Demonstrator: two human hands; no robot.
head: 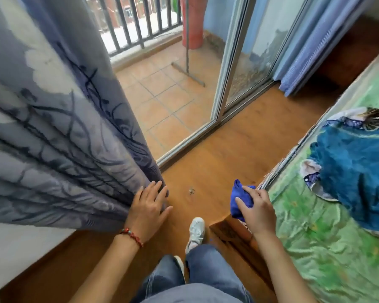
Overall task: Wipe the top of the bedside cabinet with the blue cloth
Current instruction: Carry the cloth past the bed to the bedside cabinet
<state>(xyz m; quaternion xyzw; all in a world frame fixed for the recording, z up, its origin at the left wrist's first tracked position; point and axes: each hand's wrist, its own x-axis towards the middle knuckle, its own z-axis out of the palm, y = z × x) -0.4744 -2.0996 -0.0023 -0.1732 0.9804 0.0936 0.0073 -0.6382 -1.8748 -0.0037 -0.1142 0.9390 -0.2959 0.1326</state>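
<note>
Gripping blue cloth (241, 201) w/ right hand (257, 212), left hand (149, 209) flat, fingers straight, on curtain (59, 136).

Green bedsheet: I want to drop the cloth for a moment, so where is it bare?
The green satin bedsheet lies bare nearest the right hand holding the blue cloth. Farther along, crumpled blue clothing crowds it. The brown wooden floor is bare too.
</note>
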